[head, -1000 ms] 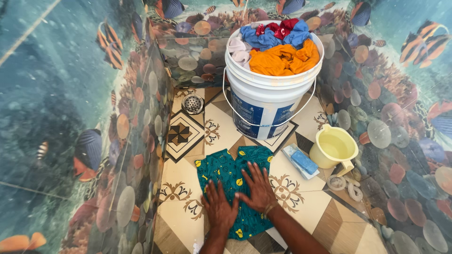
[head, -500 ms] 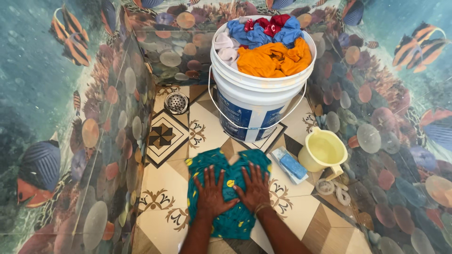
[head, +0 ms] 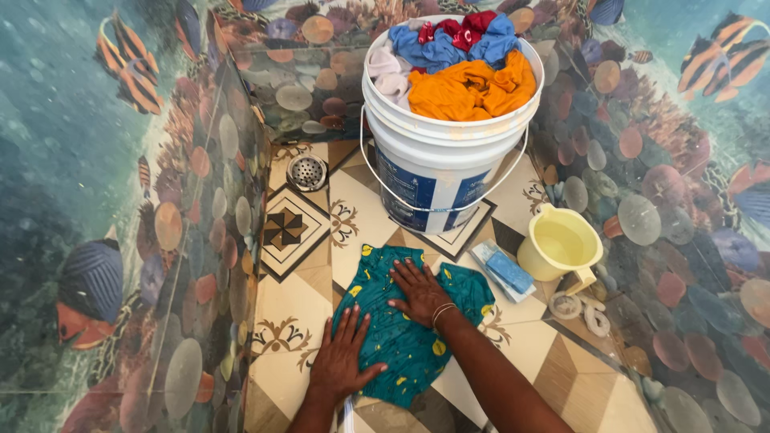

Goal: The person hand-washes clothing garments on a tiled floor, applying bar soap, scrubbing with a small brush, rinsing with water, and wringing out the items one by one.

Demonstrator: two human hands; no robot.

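The teal cloth (head: 405,321), printed with small yellow shapes, lies spread and rumpled on the patterned floor tiles (head: 365,208), near the viewer and just in front of the bucket. The right hand (head: 421,290) presses flat on its far middle, fingers spread wide and gripping nothing; the left hand (head: 343,357) lies flat across its near left edge, half on cloth and half on tile, fingers likewise splayed. The cloth looks soft, limp and probably wet, so it would likely sag, cling to the tile and weigh more than dry fabric; a bunched edge or corner seems the best hold.

Just right of it lies a blue soap bar (head: 508,272) on its wrapper, with a pale yellow jug (head: 559,246) beyond that, against the right wall. The white bucket (head: 439,160), heaped with orange, blue, red and pale clothes, stands at the far side. A round floor drain (head: 306,171) sits far left. Fish-patterned walls close in on the left, far and right sides, so open floor is mostly near and left of the cloth.
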